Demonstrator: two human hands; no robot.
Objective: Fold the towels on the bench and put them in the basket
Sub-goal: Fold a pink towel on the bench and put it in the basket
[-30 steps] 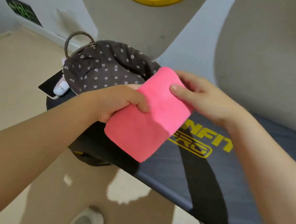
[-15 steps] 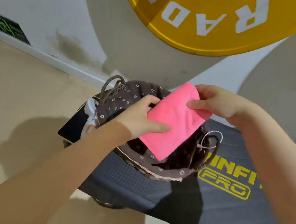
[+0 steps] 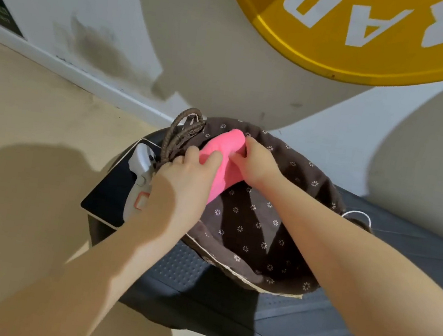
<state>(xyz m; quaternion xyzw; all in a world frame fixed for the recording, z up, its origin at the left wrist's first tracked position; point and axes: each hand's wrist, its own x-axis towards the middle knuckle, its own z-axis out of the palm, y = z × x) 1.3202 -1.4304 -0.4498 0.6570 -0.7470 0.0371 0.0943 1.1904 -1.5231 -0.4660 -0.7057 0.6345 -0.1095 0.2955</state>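
Note:
A folded pink towel (image 3: 225, 165) lies inside the basket (image 3: 280, 284), against its far left wall. The basket has a brown floral cloth lining and a braided handle (image 3: 179, 135), and it stands on the left end of the dark bench (image 3: 334, 325). My left hand (image 3: 184, 175) grips the towel's left edge, thumb on top. My right hand (image 3: 254, 162) holds the towel's right side, fingers curled over it. Both hands reach down into the basket. The lower part of the towel is hidden behind my left hand.
A dark tablet (image 3: 108, 194) and a white handheld device (image 3: 139, 172) lie on the bench end left of the basket. A large yellow weight plate (image 3: 378, 33) hangs overhead. A white string (image 3: 360, 214) trails at the basket's right. Beige floor (image 3: 35, 117) spreads to the left.
Both hands have carried the pink towel from above the bench over to the basket and down into it. The view has shifted left toward the basket.

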